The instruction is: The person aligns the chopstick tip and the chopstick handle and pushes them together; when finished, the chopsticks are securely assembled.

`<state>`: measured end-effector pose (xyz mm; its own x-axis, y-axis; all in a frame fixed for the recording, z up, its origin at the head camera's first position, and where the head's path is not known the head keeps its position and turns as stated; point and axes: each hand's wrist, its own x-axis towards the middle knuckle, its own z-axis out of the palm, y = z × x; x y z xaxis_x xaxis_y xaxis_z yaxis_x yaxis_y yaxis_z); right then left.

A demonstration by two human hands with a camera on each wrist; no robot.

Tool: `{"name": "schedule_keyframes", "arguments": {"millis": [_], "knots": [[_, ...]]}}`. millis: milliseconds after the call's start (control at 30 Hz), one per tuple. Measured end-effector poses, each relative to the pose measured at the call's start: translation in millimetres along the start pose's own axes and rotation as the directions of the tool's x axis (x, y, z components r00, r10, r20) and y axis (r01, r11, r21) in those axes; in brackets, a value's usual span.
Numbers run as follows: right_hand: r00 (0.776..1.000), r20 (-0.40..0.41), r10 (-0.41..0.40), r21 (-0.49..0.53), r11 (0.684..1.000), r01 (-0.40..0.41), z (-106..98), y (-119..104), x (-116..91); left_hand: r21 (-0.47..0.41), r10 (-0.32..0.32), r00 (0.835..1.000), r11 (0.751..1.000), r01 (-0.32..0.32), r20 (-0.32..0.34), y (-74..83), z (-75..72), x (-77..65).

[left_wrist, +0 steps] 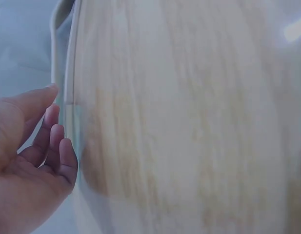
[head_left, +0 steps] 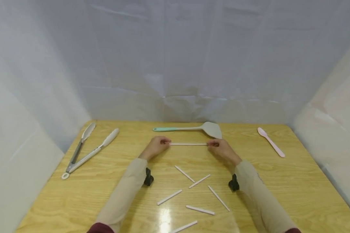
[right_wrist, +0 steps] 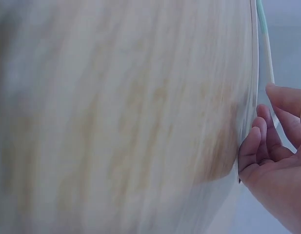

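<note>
Both hands are near the back of the table, above its middle. Between them a thin white stick [head_left: 188, 144] runs level from side to side. My left hand [head_left: 157, 146] pinches its left end, and my right hand [head_left: 223, 149] pinches the right end. In the left wrist view the left hand [left_wrist: 35, 156] has its thumb close to the fingertips, the other fingers bent. The right wrist view shows the right hand [right_wrist: 274, 146] in a similar pose. Just behind the stick lies a spatula [head_left: 212, 129] with a teal-tipped handle.
Several shorter white sticks [head_left: 169, 197] lie scattered on the wooden table [head_left: 128, 200] between the forearms. Spread metal tongs [head_left: 87, 157] lie at the left, a pink spoon [head_left: 270, 141] at the right. Pale sheeting [head_left: 175, 64] walls the back and sides.
</note>
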<state>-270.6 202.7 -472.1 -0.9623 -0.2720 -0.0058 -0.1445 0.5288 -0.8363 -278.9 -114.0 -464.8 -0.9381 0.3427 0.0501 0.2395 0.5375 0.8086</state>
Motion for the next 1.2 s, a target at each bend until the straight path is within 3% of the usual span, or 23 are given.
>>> {"name": "schedule_keyframes", "arguments": {"millis": [233, 400, 633, 767, 1000, 1200], "knots": [[0.998, -0.005, -0.07, -0.08, 0.994, 0.069, 0.6, 1.2, -4.1, -0.019, 0.03, 1.0, 0.999, -0.03, -0.001, 4.5, -0.7, -10.1], [0.993, -0.018, -0.118, -0.102, 0.988, 0.115, -0.4, -2.3, -11.7, -0.029, 0.045, 0.999, 0.999, -0.045, 0.007, 16.2, -1.0, -21.1], [0.995, -0.011, -0.101, -0.112, 0.989, 0.099, 1.0, -14.0, -30.7, -0.056, 0.047, 0.998, 0.997, -0.045, 0.038, 29.5, 2.9, -39.0], [0.991, -0.007, -0.134, -0.135, 0.982, 0.131, 2.5, -20.6, -41.2, -0.072, 0.063, 0.996, 0.996, -0.059, 0.061, 34.4, 4.7, -50.4], [0.977, 0.022, -0.211, -0.134, 0.968, 0.212, 6.5, -31.8, -56.6, -0.073, 0.063, 0.987, 0.996, -0.053, 0.146, 38.8, 4.5, -73.8], [0.959, 0.053, -0.28, -0.127, 0.95, 0.284, 8.2, -39.5, -68.1, -0.073, 0.102, 0.964, 0.994, -0.086, 0.246, 37.7, 7.8, -92.7]]}}
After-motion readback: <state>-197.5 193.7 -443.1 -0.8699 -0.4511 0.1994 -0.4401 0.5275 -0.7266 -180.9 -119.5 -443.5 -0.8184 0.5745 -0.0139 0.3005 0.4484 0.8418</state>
